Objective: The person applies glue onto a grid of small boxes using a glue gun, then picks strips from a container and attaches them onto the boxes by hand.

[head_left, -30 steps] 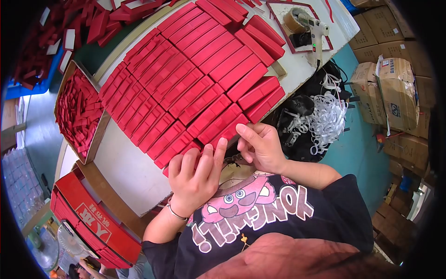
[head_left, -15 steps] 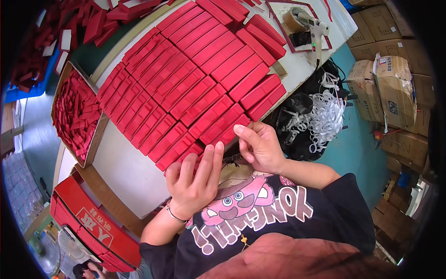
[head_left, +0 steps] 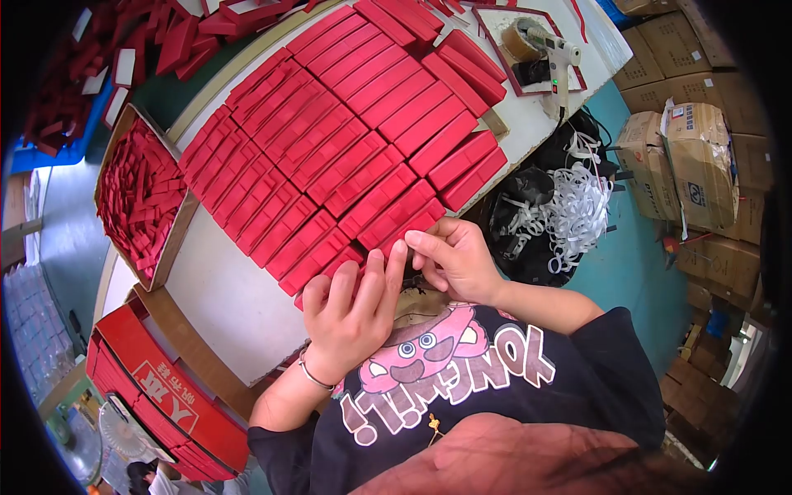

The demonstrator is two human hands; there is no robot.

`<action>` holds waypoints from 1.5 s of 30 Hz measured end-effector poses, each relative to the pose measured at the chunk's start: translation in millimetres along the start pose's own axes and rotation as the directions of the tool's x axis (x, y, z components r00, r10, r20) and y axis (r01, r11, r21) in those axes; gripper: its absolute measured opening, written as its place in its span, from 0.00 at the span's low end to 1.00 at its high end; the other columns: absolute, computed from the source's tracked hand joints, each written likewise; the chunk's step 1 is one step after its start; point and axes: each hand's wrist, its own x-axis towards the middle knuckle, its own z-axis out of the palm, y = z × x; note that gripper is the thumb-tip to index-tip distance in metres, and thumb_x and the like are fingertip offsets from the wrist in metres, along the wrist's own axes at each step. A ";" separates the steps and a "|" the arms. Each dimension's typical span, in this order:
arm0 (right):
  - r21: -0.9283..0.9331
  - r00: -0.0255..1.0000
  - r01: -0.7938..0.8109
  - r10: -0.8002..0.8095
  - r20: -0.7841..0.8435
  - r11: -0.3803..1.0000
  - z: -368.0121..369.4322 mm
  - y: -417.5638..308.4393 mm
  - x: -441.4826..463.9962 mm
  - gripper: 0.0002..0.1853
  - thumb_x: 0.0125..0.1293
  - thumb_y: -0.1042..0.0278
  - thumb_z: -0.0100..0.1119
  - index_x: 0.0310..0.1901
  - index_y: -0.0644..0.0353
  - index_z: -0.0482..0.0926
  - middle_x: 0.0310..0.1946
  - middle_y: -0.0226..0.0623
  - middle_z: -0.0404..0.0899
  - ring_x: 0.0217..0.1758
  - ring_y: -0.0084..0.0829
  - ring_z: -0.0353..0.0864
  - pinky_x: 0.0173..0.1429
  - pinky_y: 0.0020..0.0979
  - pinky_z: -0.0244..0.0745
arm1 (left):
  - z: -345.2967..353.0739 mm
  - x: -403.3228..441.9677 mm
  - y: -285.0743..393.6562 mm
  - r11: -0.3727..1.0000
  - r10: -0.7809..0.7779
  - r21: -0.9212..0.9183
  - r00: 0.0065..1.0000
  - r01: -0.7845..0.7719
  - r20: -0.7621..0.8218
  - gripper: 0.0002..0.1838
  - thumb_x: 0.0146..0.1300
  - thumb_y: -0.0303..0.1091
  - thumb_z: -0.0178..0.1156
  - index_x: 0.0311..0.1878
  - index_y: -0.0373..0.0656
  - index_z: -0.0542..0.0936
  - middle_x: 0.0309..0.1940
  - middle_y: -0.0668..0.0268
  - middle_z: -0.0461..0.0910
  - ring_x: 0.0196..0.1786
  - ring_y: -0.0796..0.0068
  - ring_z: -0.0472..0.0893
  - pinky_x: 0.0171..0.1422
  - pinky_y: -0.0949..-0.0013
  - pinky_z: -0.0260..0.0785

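Note:
Rows of narrow red boxes lie side by side on the white table. At the near edge of these rows, my left hand rests with its fingers stretched out over the nearest red boxes. My right hand is beside it, thumb and index finger pinched together at the end of a near red box; whatever is between them is too small to make out. The fingertips of both hands almost meet. The lower edges of the nearest boxes are hidden behind my fingers.
A carton of small red pieces stands at the left, above a red printed box. A glue gun sits in a tray at the upper right. White strips lie on black plastic near cardboard boxes. Another person shows at bottom left.
My right thumb and index finger have moved slightly left, closer to my left fingertips. My left hand has stayed nearly in place over the near boxes.

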 end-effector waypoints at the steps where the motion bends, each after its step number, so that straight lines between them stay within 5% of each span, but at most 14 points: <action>1: 0.010 1.000 0.001 -0.001 0.005 1.000 -0.5 0.5 1.0 0.09 0.80 0.66 0.67 0.42 0.63 0.85 0.26 0.31 0.83 0.15 0.17 0.71 0.18 0.21 0.61 | -0.2 -0.3 0.2 1.000 -0.004 0.001 1.000 0.004 0.003 0.26 0.66 0.35 0.64 0.68 0.55 0.88 0.51 0.77 0.84 0.47 0.75 0.78 0.53 0.65 0.64; 7: 0.132 1.000 -0.017 0.015 0.015 0.991 0.4 4.1 2.8 0.10 0.80 0.66 0.67 0.38 0.61 0.84 0.25 0.33 0.84 0.14 0.17 0.69 0.18 0.22 0.59 | -3.8 -6.3 -4.3 1.000 -0.007 -0.018 1.000 0.007 0.005 0.25 0.65 0.34 0.65 0.67 0.54 0.88 0.55 0.77 0.86 0.47 0.75 0.79 0.54 0.65 0.64; 19: 0.059 1.000 0.026 -0.025 -0.018 0.998 -11.5 -4.4 1.3 0.16 0.82 0.60 0.65 0.36 0.62 0.84 0.27 0.36 0.86 0.15 0.17 0.70 0.19 0.21 0.59 | -3.7 -4.6 0.3 0.995 -0.028 -0.098 1.000 0.028 0.002 0.24 0.61 0.31 0.67 0.63 0.50 0.89 0.53 0.75 0.86 0.47 0.73 0.79 0.54 0.64 0.65; 21: -0.191 0.996 0.090 -0.093 -0.009 0.977 -21.1 -11.9 -5.5 0.15 0.81 0.61 0.66 0.36 0.62 0.85 0.26 0.35 0.86 0.15 0.16 0.71 0.20 0.20 0.60 | -4.7 -2.1 0.4 0.987 -0.033 -0.155 0.999 0.031 -0.007 0.24 0.62 0.31 0.67 0.63 0.50 0.89 0.52 0.74 0.86 0.47 0.73 0.80 0.54 0.63 0.66; 23: -0.545 0.961 0.237 -0.277 0.010 0.804 -35.6 -24.5 -15.7 0.12 0.78 0.65 0.70 0.36 0.64 0.87 0.22 0.31 0.84 0.17 0.14 0.72 0.22 0.18 0.62 | -6.2 1.9 -0.5 0.977 -0.047 -0.210 0.999 0.043 -0.017 0.23 0.61 0.30 0.68 0.62 0.49 0.89 0.50 0.74 0.85 0.47 0.73 0.80 0.54 0.62 0.67; 24: -0.641 0.798 0.530 -0.582 0.155 0.555 -45.2 -23.4 -12.9 0.05 0.70 0.74 0.76 0.41 0.64 0.88 0.27 0.31 0.84 0.20 0.13 0.74 0.25 0.18 0.65 | -8.0 3.6 -0.6 0.970 -0.061 -0.237 0.998 0.054 -0.019 0.23 0.60 0.30 0.69 0.61 0.49 0.89 0.48 0.74 0.85 0.47 0.73 0.80 0.54 0.62 0.67; 27: -0.781 0.484 0.614 -0.727 0.488 -0.115 -42.4 -55.6 -6.0 0.22 0.56 0.79 0.77 0.54 0.53 0.89 0.41 0.32 0.82 0.27 0.25 0.83 0.29 0.27 0.78 | -7.1 6.0 2.1 0.949 -0.122 -0.297 0.992 0.107 -0.030 0.22 0.58 0.28 0.73 0.58 0.49 0.89 0.46 0.73 0.84 0.47 0.72 0.80 0.54 0.62 0.67; 31: -0.765 0.480 0.580 -0.640 0.600 -0.281 -35.5 -65.1 4.9 0.18 0.55 0.79 0.74 0.48 0.54 0.88 0.46 0.33 0.80 0.28 0.29 0.84 0.32 0.31 0.81 | -4.5 12.7 6.1 0.933 -0.205 -0.303 0.979 0.193 -0.008 0.19 0.57 0.33 0.79 0.52 0.49 0.88 0.43 0.72 0.83 0.48 0.67 0.80 0.57 0.58 0.66; 37: -0.798 0.586 0.538 -0.559 0.586 -0.273 -25.4 -76.3 0.1 0.11 0.58 0.77 0.72 0.43 0.57 0.86 0.49 0.36 0.80 0.29 0.34 0.86 0.34 0.36 0.82 | -8.9 30.6 9.6 0.900 -0.264 -0.336 0.960 0.278 0.088 0.17 0.58 0.42 0.80 0.48 0.48 0.88 0.38 0.71 0.79 0.45 0.65 0.77 0.57 0.57 0.63; 40: -0.763 0.583 0.561 -0.501 0.640 -0.321 -25.7 -83.2 1.6 0.09 0.60 0.75 0.70 0.43 0.59 0.85 0.50 0.39 0.80 0.30 0.36 0.87 0.34 0.37 0.83 | -4.4 44.6 13.8 0.901 -0.281 -0.325 0.958 0.286 0.063 0.14 0.58 0.43 0.80 0.43 0.50 0.90 0.34 0.71 0.76 0.42 0.65 0.75 0.54 0.58 0.61; 43: -0.722 0.527 0.603 -0.511 0.679 -0.338 -30.0 -81.8 5.1 0.13 0.56 0.78 0.76 0.44 0.62 0.88 0.47 0.36 0.78 0.27 0.27 0.81 0.29 0.31 0.77 | -0.7 52.3 17.6 0.906 -0.296 -0.304 0.954 0.296 0.045 0.11 0.60 0.43 0.79 0.40 0.50 0.90 0.33 0.71 0.75 0.43 0.66 0.75 0.55 0.58 0.61; 45: -0.700 0.502 0.623 -0.508 0.700 -0.348 -35.0 -77.2 8.0 0.11 0.57 0.75 0.72 0.43 0.61 0.87 0.48 0.37 0.80 0.29 0.32 0.85 0.31 0.34 0.80 | 3.5 56.0 21.2 0.905 -0.308 -0.301 0.951 0.302 0.027 0.10 0.62 0.43 0.76 0.38 0.50 0.89 0.33 0.71 0.75 0.45 0.67 0.76 0.56 0.58 0.62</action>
